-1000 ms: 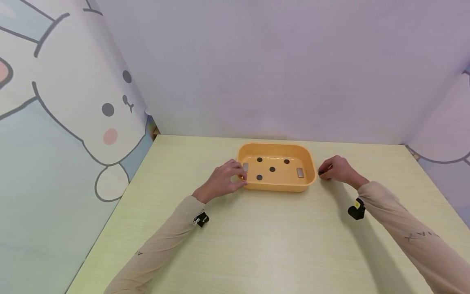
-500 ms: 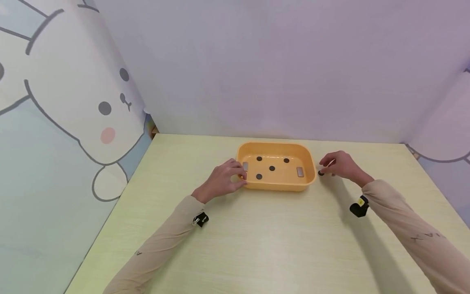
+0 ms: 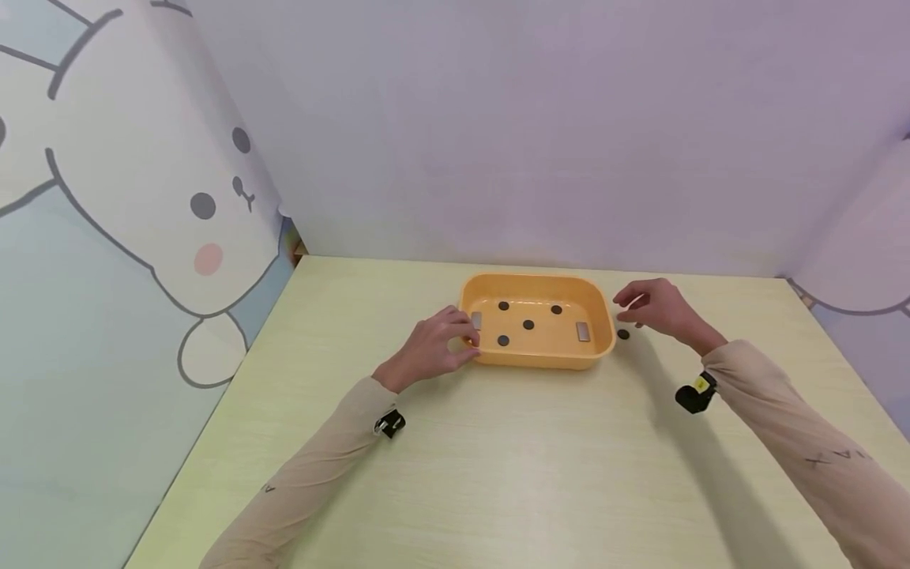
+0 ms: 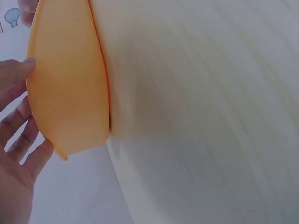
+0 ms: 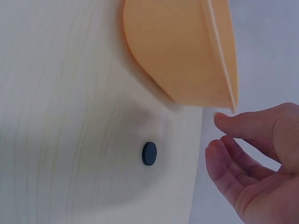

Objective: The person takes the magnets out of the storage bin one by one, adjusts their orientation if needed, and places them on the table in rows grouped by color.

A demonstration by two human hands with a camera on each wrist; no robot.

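An orange plastic tray [image 3: 536, 360] stands near the back of the table. My left hand [image 3: 432, 345] holds its left front corner, fingers curled at the rim; in the left wrist view, fingertips [image 4: 29, 66] touch the rim. Several small black discs, one at the middle [image 3: 528, 325], lie inside it. Beyond the tray's right end, a single black disc [image 3: 623, 334] lies flat on the table, seen thick and round-edged in the right wrist view. Just above and behind that disc hovers my right hand [image 3: 657, 307], fingers loosely bent and apart from the thumb, holding nothing.
Inside the tray, a flat rectangular piece [image 3: 582, 332] lies at the right end and another [image 3: 476, 321] at the left, partly behind my fingers. A pale wall [image 3: 512, 158] rises behind the table [image 3: 526, 466]; a rabbit-printed wall [image 3: 142, 237] borders its left side.
My right hand has released the black disc beside the tray and lifted up and back from it. The left hand stays at the tray's corner.
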